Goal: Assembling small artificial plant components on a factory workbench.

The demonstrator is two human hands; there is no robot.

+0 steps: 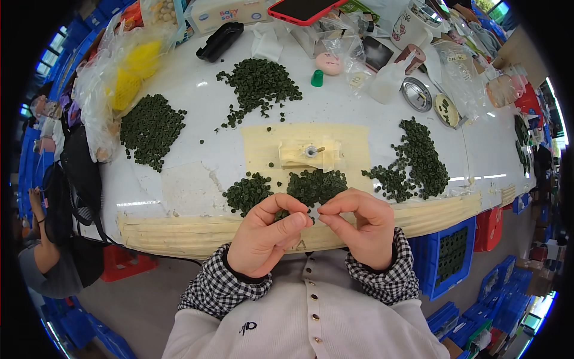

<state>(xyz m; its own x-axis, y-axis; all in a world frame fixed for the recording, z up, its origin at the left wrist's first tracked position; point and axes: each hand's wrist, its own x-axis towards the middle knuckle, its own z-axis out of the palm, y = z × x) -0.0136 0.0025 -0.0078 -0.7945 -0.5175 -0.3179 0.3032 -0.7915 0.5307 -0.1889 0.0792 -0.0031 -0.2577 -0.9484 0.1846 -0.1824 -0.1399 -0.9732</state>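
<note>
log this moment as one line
left hand: pinch pose, contents unclear | right hand: pinch pose, contents unclear | nearest: dark green parts | beyond: pale block

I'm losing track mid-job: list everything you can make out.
Small parts: several heaps, dark green, across table
Pin fixture: one, pale, table centre
Pack: one, white, far edge
Case: one, black, beside pack
Phone: one, black and red, far edge
Cap: one, green, beyond fixture
Mug: one, white, upper right
Bagged bundle: one, yellow, left side
Crates: several, blue, around table
Other clutter: uncounted, mixed, upper right
Other person: one, grey clothing, left edge
Left hand: one, checked cuff, by front heaps
Right hand: one, checked cuff, beside left
</note>
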